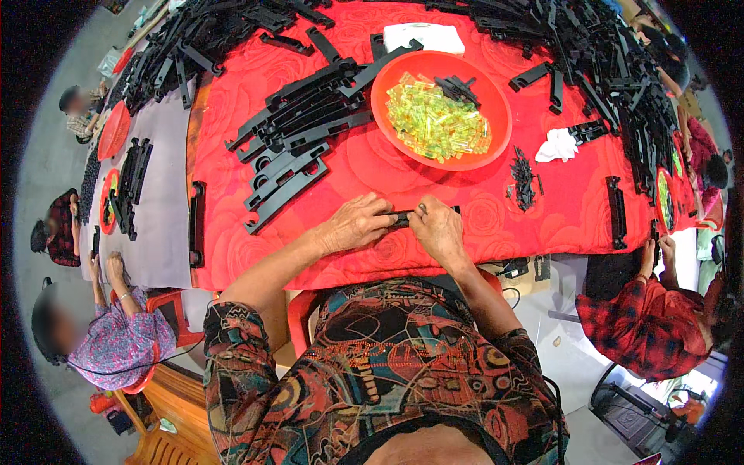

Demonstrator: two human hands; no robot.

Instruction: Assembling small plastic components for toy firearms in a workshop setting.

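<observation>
Close to the near edge of the red-covered table, my left hand (pixel 358 224) and my right hand (pixel 438 231) grip a black plastic bar (pixel 401 220) between them. Fingers of both hands are closed round it, so most of its shape is hidden. Ahead of my hands stands a red bowl (pixel 496 143) with many small yellow-green clear tubes (pixel 434 120) and a few black pieces (pixel 457 89) in it. To the left of the bowl lies a stack of long black slotted bars (pixel 291 174). Right of the bowl is a small pile of thin black pieces (pixel 524 180).
Heaps of black bars (pixel 589 62) line the table's far and right sides. A crumpled white tissue (pixel 556 145) and a white packet (pixel 423 39) lie on the red cloth (pixel 349 167). Other people sit working at left (pixel 124 333) and right (pixel 651 318).
</observation>
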